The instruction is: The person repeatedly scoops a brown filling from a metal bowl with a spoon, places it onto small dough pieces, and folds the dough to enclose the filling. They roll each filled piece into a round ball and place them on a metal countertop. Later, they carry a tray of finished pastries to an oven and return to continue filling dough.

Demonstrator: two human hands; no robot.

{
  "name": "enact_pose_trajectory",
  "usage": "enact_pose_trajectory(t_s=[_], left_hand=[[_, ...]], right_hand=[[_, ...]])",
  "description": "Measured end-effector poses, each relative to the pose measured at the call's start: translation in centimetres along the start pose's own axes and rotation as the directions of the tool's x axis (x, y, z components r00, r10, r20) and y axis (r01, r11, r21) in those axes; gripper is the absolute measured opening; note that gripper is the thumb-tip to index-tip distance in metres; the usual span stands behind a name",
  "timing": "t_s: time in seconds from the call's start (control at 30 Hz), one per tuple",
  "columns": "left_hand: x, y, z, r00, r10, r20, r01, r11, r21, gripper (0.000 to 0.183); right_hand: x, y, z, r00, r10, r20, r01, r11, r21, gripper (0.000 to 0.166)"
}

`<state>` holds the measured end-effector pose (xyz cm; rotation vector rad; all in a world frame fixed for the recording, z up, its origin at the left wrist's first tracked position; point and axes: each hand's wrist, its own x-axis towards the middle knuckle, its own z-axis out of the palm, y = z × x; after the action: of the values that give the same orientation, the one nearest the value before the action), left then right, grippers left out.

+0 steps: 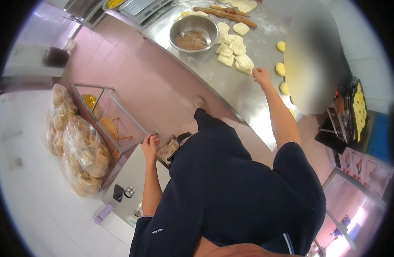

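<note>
My right hand [261, 77] is over the steel worktable [213, 75], its fingers curled at the edge of a folded dough piece [244, 63]. Whether they touch or pinch it I cannot tell. Several more folded dough pieces [225, 51] lie bunched beyond it. A steel bowl [174, 30] with brown filling [189, 42] and a spoon-like utensil stands left of the dough. Low at my left side hangs my left hand [150, 147], fingers loosely bent and holding nothing visible. It appears close to the corner of a metal frame [127, 110].
Rolling pins [224, 16] lie at the table's far end. Round yellow dough pieces [280, 69] line its right side, beside a blurred area. At right, a round pan [359, 112] holds yellow pieces. Bagged food [84, 144] and a wooden stool [109, 128] are at left.
</note>
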<state>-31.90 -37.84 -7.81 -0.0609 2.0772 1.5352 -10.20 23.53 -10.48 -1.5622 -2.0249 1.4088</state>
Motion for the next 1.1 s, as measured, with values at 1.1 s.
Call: enact_pose_trajectory(t_s=[1.1], left_hand=[[31.3,39.7,27.1,0.545,0.082,0.835,0.039,0.992,-0.123,0.037]], right_hand=[[0.8,-39.4,22.9,0.833,-0.092,-0.546,0.26,0.935,0.24,0.034]])
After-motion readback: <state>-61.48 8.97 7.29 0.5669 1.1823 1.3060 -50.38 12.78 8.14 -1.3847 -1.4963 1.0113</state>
